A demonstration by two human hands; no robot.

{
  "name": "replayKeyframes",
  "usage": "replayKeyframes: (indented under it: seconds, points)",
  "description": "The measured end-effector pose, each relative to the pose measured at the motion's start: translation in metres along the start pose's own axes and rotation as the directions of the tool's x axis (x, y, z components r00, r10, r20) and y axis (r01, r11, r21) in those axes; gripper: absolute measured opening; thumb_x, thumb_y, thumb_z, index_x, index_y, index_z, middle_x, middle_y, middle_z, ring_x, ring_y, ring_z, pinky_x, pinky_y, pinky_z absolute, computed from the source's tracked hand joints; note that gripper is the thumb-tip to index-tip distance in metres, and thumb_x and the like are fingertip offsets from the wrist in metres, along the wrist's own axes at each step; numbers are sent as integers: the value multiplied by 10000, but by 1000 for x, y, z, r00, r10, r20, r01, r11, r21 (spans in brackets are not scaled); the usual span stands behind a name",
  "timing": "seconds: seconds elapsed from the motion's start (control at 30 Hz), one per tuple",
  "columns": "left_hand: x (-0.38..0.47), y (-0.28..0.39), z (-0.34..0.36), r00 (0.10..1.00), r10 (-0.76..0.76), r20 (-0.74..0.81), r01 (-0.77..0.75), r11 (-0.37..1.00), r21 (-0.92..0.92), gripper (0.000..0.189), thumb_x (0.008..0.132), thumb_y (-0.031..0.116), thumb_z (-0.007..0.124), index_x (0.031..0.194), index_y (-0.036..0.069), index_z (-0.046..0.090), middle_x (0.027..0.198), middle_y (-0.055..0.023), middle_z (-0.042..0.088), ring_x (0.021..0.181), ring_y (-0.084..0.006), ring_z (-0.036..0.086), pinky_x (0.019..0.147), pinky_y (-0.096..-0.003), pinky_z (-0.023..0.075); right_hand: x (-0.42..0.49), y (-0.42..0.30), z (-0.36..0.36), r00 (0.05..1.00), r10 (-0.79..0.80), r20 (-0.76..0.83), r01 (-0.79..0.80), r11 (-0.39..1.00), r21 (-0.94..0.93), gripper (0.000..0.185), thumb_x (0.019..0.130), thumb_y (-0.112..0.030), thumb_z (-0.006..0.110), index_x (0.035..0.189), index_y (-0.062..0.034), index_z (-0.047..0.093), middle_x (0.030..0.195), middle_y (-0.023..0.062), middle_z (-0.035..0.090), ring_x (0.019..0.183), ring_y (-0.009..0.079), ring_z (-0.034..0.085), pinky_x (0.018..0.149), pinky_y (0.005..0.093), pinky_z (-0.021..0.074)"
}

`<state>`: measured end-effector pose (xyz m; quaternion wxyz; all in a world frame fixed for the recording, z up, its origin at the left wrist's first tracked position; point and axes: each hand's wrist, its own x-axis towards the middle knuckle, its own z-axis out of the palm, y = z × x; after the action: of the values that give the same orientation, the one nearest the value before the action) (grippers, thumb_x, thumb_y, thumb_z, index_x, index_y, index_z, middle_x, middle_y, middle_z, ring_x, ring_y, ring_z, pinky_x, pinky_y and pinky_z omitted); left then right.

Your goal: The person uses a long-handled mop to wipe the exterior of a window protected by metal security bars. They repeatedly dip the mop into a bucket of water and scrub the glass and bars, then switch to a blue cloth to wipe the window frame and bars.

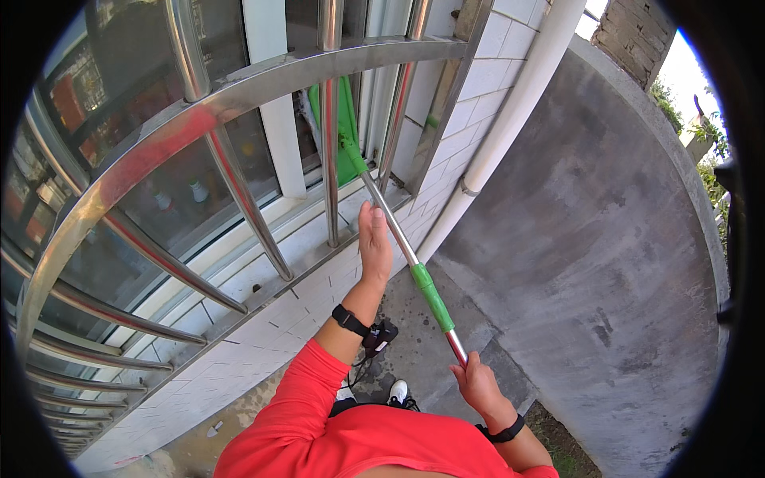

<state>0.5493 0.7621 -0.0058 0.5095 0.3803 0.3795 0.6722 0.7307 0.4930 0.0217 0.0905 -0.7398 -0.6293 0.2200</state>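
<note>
A mop with a flat green head [347, 156] and a metal pole with a green middle sleeve [431, 297] slants from the window down to the lower right. Its head stands upright behind the steel bars, by the window frame [276, 119]; a whitish edge of the pad shows at its left. My right hand [479, 382] is closed around the lower end of the pole. Near the upper pole is my left hand [376, 239], fingers extended upward beside a bar; whether its palm touches the pole cannot be told.
A curved stainless-steel window guard [331, 58] spans the left and top. A white drainpipe [478, 174] runs down the tiled wall [491, 71]. A grey cement wall [603, 227] rises at the right. A dark device with a cable [379, 338] is near my feet.
</note>
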Motion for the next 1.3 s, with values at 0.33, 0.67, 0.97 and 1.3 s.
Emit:
replayKeyframes:
  seconds: [0.33, 0.67, 0.97, 1.3]
  points:
    - [-7, 6, 11, 869, -421, 259, 475, 857, -201, 370, 995, 409, 475, 794, 141, 319, 612, 29, 313, 460, -80, 297, 432, -288, 375, -34, 22, 64, 989, -8, 150, -51, 919, 390, 376, 906, -309, 638, 1069, -12, 475, 750, 204, 622, 658, 359, 628, 606, 456, 486]
    - [3, -3, -3, 843, -435, 317, 528, 783, -329, 420, 946, 567, 472, 860, 156, 444, 581, 43, 340, 439, -71, 316, 419, -261, 336, -178, 90, 160, 937, 298, 181, -347, 849, 399, 421, 871, -435, 664, 846, -23, 581, 660, 158, 580, 625, 319, 608, 597, 426, 469]
    - [1, 17, 8, 965, -225, 135, 224, 974, 27, 188, 995, 224, 366, 1093, 72, 315, 729, -62, 431, 462, -135, 417, 393, -304, 405, -204, 38, 149, 927, 246, 283, -366, 753, 546, 465, 892, -441, 642, 759, 1, 578, 597, 107, 546, 561, 192, 543, 555, 379, 451]
    - [-14, 40, 10, 980, -178, 83, 111, 851, 513, 405, 992, 193, 431, 1259, -43, 239, 829, -201, 548, 488, -263, 555, 409, -382, 456, -242, 10, 117, 804, 32, 594, -539, 462, 705, 531, 927, -510, 567, 622, -97, 429, 521, 0, 437, 440, 107, 421, 419, 287, 359]
